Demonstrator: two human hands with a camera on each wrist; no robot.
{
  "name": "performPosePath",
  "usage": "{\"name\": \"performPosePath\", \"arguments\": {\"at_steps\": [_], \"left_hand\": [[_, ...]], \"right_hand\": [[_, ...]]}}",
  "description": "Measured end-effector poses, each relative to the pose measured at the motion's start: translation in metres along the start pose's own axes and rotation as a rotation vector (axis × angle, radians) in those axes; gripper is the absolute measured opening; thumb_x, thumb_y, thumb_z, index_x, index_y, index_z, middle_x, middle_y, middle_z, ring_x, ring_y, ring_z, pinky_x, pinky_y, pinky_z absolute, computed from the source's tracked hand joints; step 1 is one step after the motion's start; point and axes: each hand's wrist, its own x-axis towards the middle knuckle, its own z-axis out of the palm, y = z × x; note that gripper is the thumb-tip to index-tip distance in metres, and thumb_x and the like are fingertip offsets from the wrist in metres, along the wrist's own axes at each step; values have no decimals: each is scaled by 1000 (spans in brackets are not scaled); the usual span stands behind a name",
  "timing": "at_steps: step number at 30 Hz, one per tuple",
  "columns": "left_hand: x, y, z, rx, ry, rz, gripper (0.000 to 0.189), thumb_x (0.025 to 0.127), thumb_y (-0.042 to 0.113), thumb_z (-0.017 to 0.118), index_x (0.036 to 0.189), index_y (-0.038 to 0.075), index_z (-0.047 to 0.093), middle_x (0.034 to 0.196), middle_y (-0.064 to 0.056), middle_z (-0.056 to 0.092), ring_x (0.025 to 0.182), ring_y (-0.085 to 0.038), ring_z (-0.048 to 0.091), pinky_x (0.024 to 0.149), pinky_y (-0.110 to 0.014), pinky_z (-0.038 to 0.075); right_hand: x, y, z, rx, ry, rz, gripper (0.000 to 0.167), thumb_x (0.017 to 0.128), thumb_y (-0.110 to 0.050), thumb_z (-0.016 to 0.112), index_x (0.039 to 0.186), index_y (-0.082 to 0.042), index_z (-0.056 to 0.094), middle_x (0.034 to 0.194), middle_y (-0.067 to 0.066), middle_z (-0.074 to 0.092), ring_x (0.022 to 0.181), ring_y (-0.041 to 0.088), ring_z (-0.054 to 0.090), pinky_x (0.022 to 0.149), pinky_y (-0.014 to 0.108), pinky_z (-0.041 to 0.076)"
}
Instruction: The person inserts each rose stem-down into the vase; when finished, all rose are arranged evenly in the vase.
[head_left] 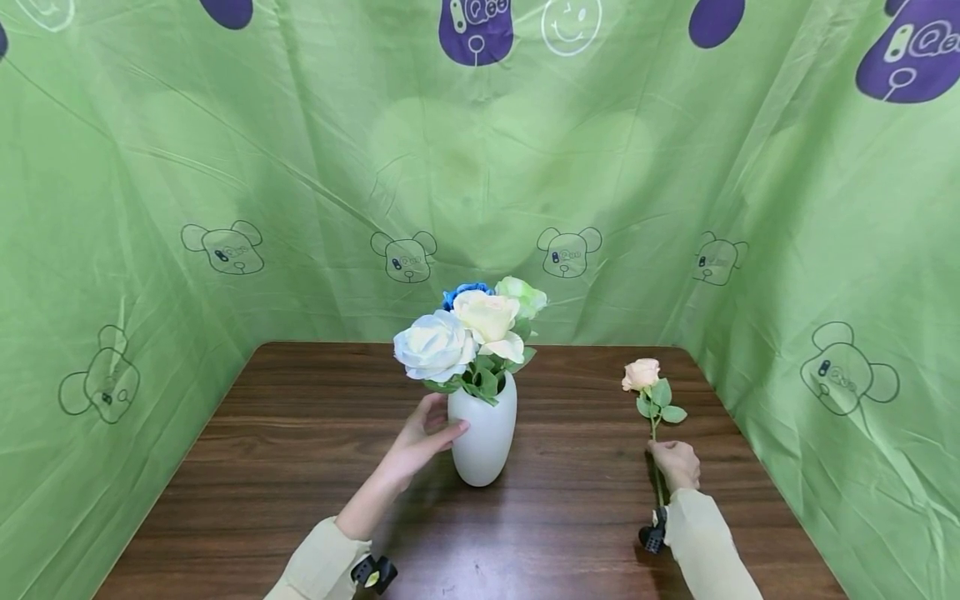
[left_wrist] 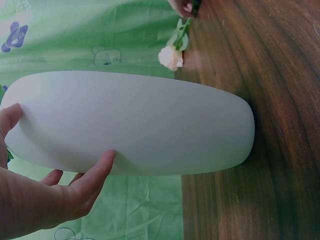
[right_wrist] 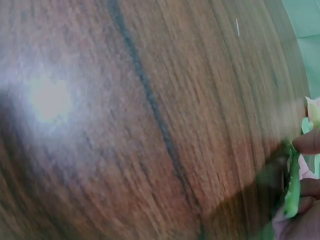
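Observation:
A white vase [head_left: 483, 437] stands upright on the table, holding a light blue rose [head_left: 433, 346], a cream rose [head_left: 487, 321], a darker blue flower [head_left: 467, 293] and a pale green flower [head_left: 522, 296]. My left hand [head_left: 422, 437] holds the vase by its left side, thumb and fingers spread round the wall. In the left wrist view, fingertips [left_wrist: 111, 154] rest against the smooth vase. At the right, my right hand [head_left: 677, 463] pinches the green stem of a pale pink rose [head_left: 641, 375]. The bloom points toward the back, and the stem's lower end [right_wrist: 292, 202] shows in the right wrist view.
The dark wooden table [head_left: 300, 450] carries everything. A green printed cloth [head_left: 480, 183] hangs behind it and along both sides. Black wrist cameras sit on both arms, the left one [head_left: 373, 573] close above the tabletop.

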Motion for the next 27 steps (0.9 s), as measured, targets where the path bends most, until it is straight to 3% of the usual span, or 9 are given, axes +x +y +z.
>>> {"name": "performPosePath", "arguments": {"at_steps": [5, 12, 19, 23, 27], "left_hand": [[1, 1, 0, -4, -1, 6, 57, 79, 19, 68, 125, 4, 37, 122, -20, 42, 112, -35, 40, 83, -49, 42], [1, -1, -1, 33, -15, 44, 62, 79, 26, 67, 125, 1, 34, 122, -23, 41, 111, -37, 41, 80, -48, 43], [2, 0, 0, 14, -7, 12, 59, 79, 22, 68, 125, 4, 36, 122, -20, 42, 111, -35, 41, 81, -45, 44], [1, 0, 0, 6, 0, 0, 57, 79, 19, 68, 125, 4, 37, 122, -20, 43, 111, -35, 42, 82, -48, 43], [0, 0, 0, 12, -3, 13, 59, 79, 21, 68, 125, 3, 36, 122, -21, 42, 111, -36, 41, 81, -47, 43]], "right_hand": [[5, -1, 1, 35, -27, -99, 34, 81, -28, 55, 93, 3, 64, 94, 21, 58, 82, 34, 51, 64, 38, 42], [8, -8, 7, 318, -187, -110, 32, 81, -12, 58, 103, 11, 57, 65, 0, 55, 54, 11, 46, 49, 24, 41], [2, -21, 13, 396, -172, -172, 36, 84, -12, 58, 110, 11, 52, 88, 9, 56, 56, 7, 49, 51, 20, 44], [2, -26, 20, 528, -179, -245, 34, 83, -12, 59, 109, 9, 52, 78, 1, 55, 49, 4, 45, 45, 18, 41], [-2, -31, 25, 613, -169, -327, 23, 81, -19, 63, 97, -3, 58, 71, -9, 54, 47, 1, 43, 42, 15, 40]]}}
